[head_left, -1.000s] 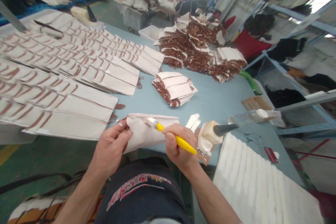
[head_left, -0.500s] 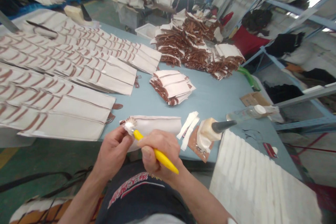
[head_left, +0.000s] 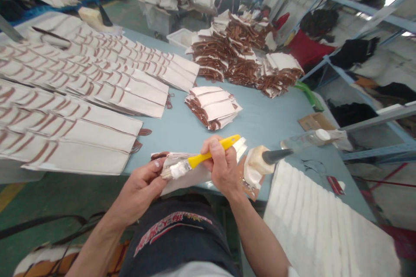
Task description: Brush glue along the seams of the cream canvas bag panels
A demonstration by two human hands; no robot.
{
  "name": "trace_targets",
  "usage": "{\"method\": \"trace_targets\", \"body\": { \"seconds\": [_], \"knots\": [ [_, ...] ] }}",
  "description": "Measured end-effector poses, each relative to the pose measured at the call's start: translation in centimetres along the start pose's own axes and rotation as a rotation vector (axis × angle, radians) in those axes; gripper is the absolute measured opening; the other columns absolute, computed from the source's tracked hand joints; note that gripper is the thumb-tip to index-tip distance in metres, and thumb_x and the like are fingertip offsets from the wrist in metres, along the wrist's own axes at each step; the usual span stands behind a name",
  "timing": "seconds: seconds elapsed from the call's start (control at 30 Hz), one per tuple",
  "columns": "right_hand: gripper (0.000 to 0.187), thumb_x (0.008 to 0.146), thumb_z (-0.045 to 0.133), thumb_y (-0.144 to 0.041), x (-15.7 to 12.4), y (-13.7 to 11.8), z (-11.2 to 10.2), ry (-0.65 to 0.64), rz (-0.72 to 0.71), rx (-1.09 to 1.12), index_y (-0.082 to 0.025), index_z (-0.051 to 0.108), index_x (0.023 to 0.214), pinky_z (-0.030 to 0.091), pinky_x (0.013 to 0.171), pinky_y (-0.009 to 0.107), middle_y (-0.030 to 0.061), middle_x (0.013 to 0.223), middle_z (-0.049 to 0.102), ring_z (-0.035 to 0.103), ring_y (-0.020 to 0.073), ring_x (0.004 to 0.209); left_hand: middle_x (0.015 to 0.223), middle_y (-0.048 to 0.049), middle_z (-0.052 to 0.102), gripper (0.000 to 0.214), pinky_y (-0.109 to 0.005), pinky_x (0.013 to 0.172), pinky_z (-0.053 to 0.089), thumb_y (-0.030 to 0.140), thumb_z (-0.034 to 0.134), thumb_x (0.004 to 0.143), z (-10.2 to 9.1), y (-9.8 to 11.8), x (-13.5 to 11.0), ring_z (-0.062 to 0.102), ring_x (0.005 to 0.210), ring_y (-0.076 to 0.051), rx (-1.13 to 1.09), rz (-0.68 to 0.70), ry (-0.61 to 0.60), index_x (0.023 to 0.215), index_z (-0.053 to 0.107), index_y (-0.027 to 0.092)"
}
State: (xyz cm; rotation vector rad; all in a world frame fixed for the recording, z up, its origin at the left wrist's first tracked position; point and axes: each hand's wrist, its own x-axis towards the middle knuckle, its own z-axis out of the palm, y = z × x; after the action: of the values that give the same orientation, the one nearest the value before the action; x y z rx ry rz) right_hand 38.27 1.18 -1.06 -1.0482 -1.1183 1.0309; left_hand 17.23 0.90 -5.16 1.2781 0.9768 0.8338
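Observation:
My right hand (head_left: pixel 223 168) is closed around the yellow handle of a paintbrush (head_left: pixel 214 151), which points left. White paste coats its bristles, and they rest against the left end of a pale, brown-edged fabric panel (head_left: pixel 191 180) at the table's front edge. My left hand (head_left: pixel 143 188) pinches that same end of the panel between thumb and fingers, just left of the bristles. Beside my right hand stands a cream-coloured container with a black cone (head_left: pixel 258 166), on a brown scrap (head_left: pixel 249 188) smeared with white. White strips (head_left: pixel 241 147) lie partly hidden behind my right hand.
Overlapping rows of pale panels (head_left: pixel 81 138) cover the left. A small bundle (head_left: pixel 214 104) sits mid-table, with taller brown-and-white piles (head_left: pixel 234 52) behind. White layered sheets (head_left: pixel 312 220), a clear bottle (head_left: pixel 302 139) and glasses (head_left: pixel 313 166) lie right. A person (head_left: pixel 229 2) is in the background.
My right hand has moved right and up, turning the brush flatter with its handle end now up to the right. The bristles have shifted slightly right and down. My left hand keeps its hold.

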Motion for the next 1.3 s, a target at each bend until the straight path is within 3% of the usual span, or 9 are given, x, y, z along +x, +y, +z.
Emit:
{"method": "trace_targets", "body": {
  "seconds": [0.07, 0.13, 0.27, 0.4, 0.5, 0.67, 1.0, 1.1, 1.3],
  "knots": [
    [0.052, 0.108, 0.050, -0.063, 0.2, 0.0, -0.3, 0.013, -0.115, -0.099, -0.022, 0.059, 0.077, 0.025, 0.036, 0.020, -0.0094, 0.052, 0.039, 0.031, 0.0069, 0.038, 0.068, 0.0005, 0.060, 0.031, -0.021, 0.040, 0.024, 0.039, 0.078, 0.089, 0.2, -0.5, 0.2, 0.032, 0.048, -0.010, -0.053, -0.025, 0.031, 0.111, 0.083, 0.018],
    [0.044, 0.112, 0.048, -0.051, -0.1, 0.4, -0.4, 0.040, -0.389, -0.246, -0.023, 0.063, 0.082, 0.033, 0.039, 0.022, -0.0068, 0.056, 0.051, 0.040, 0.0079, 0.039, 0.069, 0.0005, 0.061, 0.031, -0.020, 0.040, 0.027, 0.041, 0.079, 0.089, 0.4, -1.0, 0.4, 0.036, 0.049, -0.010, -0.106, -0.048, 0.068, 0.109, 0.082, 0.017],
    [0.028, 0.114, 0.050, -0.039, -0.9, 1.2, -0.3, 0.010, -0.906, -0.443, -0.026, 0.067, 0.097, 0.049, 0.051, 0.024, -0.0044, 0.064, 0.065, 0.057, 0.0108, 0.048, 0.075, -0.0019, 0.068, 0.022, -0.023, 0.058, 0.053, 0.035, 0.073, 0.092, 1.1, -0.6, 0.5, 0.061, 0.063, -0.017, -0.063, 0.010, 0.075, 0.100, 0.079, 0.016],
    [0.027, 0.114, 0.049, -0.038, -1.3, 0.8, -0.7, 0.234, -0.690, -0.449, -0.025, 0.067, 0.100, 0.051, 0.052, 0.024, -0.0048, 0.064, 0.064, 0.058, 0.0113, 0.050, 0.082, -0.0022, 0.075, 0.017, -0.023, 0.073, 0.058, 0.020, 0.059, 0.097, 1.8, 0.1, 1.0, 0.073, 0.077, -0.019, 0.359, 0.332, 0.156, 0.090, 0.075, 0.019],
    [0.036, 0.115, 0.046, -0.041, -1.3, -0.3, -1.2, 0.364, -0.460, -0.348, -0.023, 0.065, 0.091, 0.040, 0.041, 0.020, -0.0080, 0.056, 0.054, 0.048, 0.0085, 0.040, 0.080, -0.0014, 0.072, 0.023, -0.022, 0.076, 0.057, 0.007, 0.051, 0.096, 2.0, -0.1, 1.4, 0.072, 0.077, -0.017, 0.585, 0.627, 0.187, 0.083, 0.065, 0.021],
    [0.042, 0.112, 0.049, -0.047, -1.2, -1.3, -1.4, 0.305, -0.291, -0.334, -0.020, 0.064, 0.083, 0.033, 0.036, 0.018, -0.0103, 0.048, 0.046, 0.041, 0.0074, 0.034, 0.082, -0.0027, 0.071, 0.027, -0.022, 0.077, 0.056, -0.005, 0.051, 0.094, 1.5, -0.8, 2.2, 0.070, 0.078, -0.016, 0.753, 0.854, 0.118, 0.090, 0.057, 0.021],
    [0.031, 0.111, 0.054, -0.037, -4.1, -0.2, -0.8, 0.110, -0.161, -0.296, -0.020, 0.071, 0.090, 0.029, 0.036, 0.020, -0.0031, 0.071, 0.066, 0.039, 0.0046, 0.039, 0.076, -0.0031, 0.066, 0.027, -0.027, 0.071, 0.054, -0.004, 0.054, 0.096, 1.2, -2.2, 3.2, 0.065, 0.072, -0.018, 0.837, 0.917, 0.192, 0.088, 0.054, 0.022],
    [0.036, 0.111, 0.052, -0.039, -3.7, -0.7, -1.4, 0.102, -0.114, -0.296, -0.020, 0.069, 0.086, 0.030, 0.036, 0.021, -0.0050, 0.063, 0.060, 0.037, 0.0052, 0.037, 0.074, -0.0036, 0.067, 0.030, -0.029, 0.068, 0.051, -0.007, 0.049, 0.093, 1.2, -1.9, 3.5, 0.065, 0.069, -0.019, 0.847, 0.906, 0.205, 0.086, 0.053, 0.022],
    [0.029, 0.109, 0.051, -0.029, 0.1, -2.4, -2.7, 0.221, -0.339, -0.617, -0.022, 0.066, 0.086, 0.039, 0.045, 0.021, -0.0050, 0.063, 0.061, 0.050, 0.0079, 0.044, 0.079, -0.0060, 0.076, 0.027, -0.030, 0.070, 0.053, -0.005, 0.055, 0.092, 1.6, -1.7, 4.4, 0.072, 0.073, -0.020, 0.858, 0.932, 0.185, 0.089, 0.065, 0.019]
  ]
}}
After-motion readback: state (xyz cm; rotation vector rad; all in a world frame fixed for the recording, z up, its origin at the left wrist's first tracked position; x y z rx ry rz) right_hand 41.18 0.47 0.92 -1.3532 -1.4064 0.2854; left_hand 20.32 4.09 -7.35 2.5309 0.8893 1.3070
